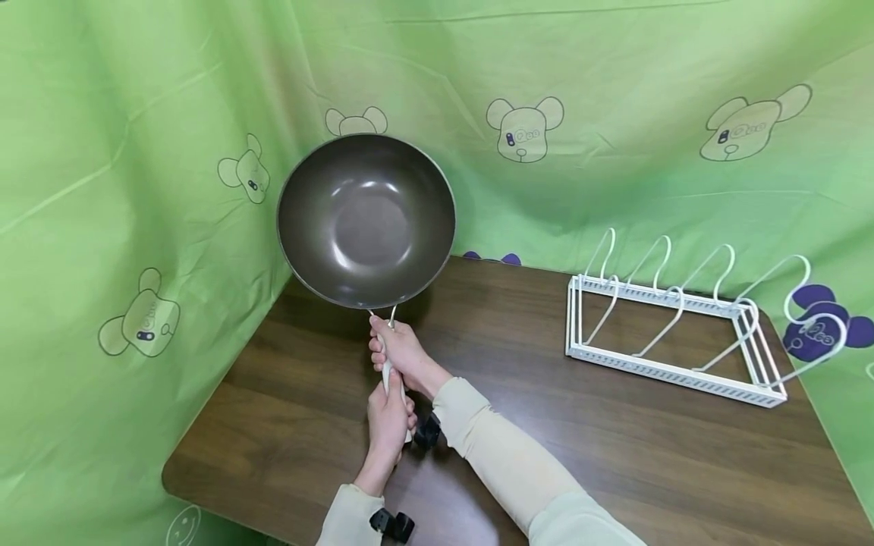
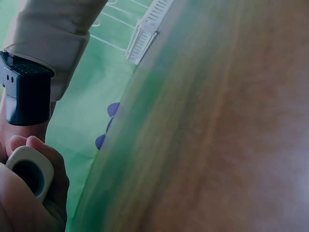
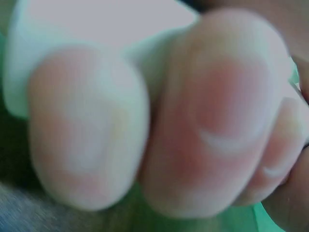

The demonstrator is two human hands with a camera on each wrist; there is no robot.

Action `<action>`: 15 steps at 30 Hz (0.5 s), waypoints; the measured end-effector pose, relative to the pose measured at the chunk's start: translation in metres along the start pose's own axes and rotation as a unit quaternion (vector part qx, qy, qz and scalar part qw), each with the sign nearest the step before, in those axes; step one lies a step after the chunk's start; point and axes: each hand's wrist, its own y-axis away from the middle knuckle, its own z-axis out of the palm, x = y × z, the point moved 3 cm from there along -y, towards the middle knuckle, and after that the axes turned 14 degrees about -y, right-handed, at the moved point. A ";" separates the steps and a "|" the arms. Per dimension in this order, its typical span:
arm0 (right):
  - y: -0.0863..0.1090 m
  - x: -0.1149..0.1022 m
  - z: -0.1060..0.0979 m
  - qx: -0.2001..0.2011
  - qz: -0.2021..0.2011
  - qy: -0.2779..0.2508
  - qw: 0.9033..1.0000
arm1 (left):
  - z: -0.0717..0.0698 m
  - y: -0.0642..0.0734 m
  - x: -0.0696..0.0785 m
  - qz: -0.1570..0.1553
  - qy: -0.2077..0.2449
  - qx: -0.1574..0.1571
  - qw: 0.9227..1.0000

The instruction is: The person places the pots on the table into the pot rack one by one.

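Note:
A wok (image 1: 372, 220) with a dark, shiny inside is held up over the far left part of the table, its inside facing the head camera. Both hands grip its long white handle. The right hand (image 1: 403, 353) holds the upper part, close to the metal prongs that join handle and pan. Just below it, the left hand (image 1: 389, 417) wraps round the lower part, thumb along the handle. In the left wrist view the hollow handle end (image 2: 31, 171) pokes out of the fist. Curled fingertips (image 3: 222, 111) fill the right wrist view, blurred, against the white handle (image 3: 96, 24).
A white rack (image 1: 676, 371) with several upright wire loops stands on the right of the brown wooden table (image 1: 519, 455). Green curtain (image 1: 423, 61) with bear heads hangs behind and to the left. A black wrist camera (image 1: 392, 525) sits on the left forearm.

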 end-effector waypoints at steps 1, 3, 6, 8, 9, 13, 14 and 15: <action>0.000 -0.002 -0.001 0.001 -0.002 -0.002 1.000 | 0.002 -0.001 0.001 0.000 0.002 -0.002 1.000; 0.000 -0.006 -0.004 0.004 -0.007 -0.004 1.000 | 0.005 -0.003 0.002 0.002 0.006 -0.006 1.000; -0.001 -0.013 -0.009 0.013 -0.019 -0.001 1.000 | 0.012 -0.006 0.004 0.008 0.006 -0.014 1.000; 0.000 -0.018 -0.012 0.015 -0.027 0.001 1.000 | 0.016 -0.009 0.005 0.013 0.008 -0.019 1.000; 0.000 -0.020 -0.013 0.015 -0.031 0.004 0.999 | 0.019 -0.010 0.006 0.016 0.009 -0.021 1.000; 0.001 -0.028 -0.019 0.017 -0.041 0.003 0.999 | 0.026 -0.015 0.007 0.025 0.011 -0.027 0.999; 0.001 -0.031 -0.021 0.019 -0.043 0.002 0.999 | 0.028 -0.016 0.008 0.027 0.009 -0.029 0.999; 0.001 -0.033 -0.022 0.021 -0.046 0.002 0.999 | 0.030 -0.018 0.008 0.029 0.006 -0.031 0.999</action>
